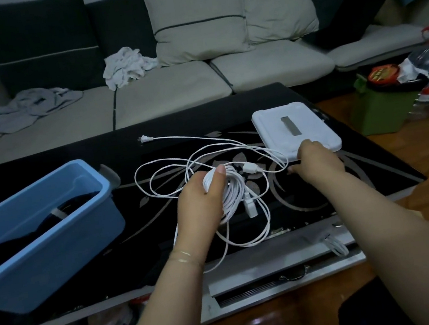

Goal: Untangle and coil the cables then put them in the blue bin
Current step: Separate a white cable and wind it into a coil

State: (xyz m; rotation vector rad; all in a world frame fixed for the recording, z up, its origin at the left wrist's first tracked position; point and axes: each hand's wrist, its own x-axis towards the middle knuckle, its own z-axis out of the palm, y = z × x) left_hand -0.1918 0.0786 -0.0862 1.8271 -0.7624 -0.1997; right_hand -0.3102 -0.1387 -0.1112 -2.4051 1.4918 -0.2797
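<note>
The left hand [199,200] curls around a bundle of coiled white cable [229,188], thumb on top and fingers wrapped beneath, holding it just above a black glass coffee table [311,203] patterned with silver leaves. A thin bracelet sits on that wrist. The right hand [316,161] is off to the right, fingers bent down over a strand of the same cable at the near edge of a flat white plastic lid [295,125]; whether it pinches the cable or grips the lid edge cannot be told.

From the bundle, loose white loops spread across the tabletop between and behind the two hands, and more loops hang forward over the table's near edge. One long strand runs toward the back of the table and ends in a two-pin plug [144,139]. A small white connector [250,168] lies just right of the left thumb.

To the left, well apart from the hands, a blue bin [52,242] stands on the table, tilted, with dark cables already inside.

Behind the table is a pale sofa [169,94] with dark and light cushions and crumpled cloths on its seat.
</note>
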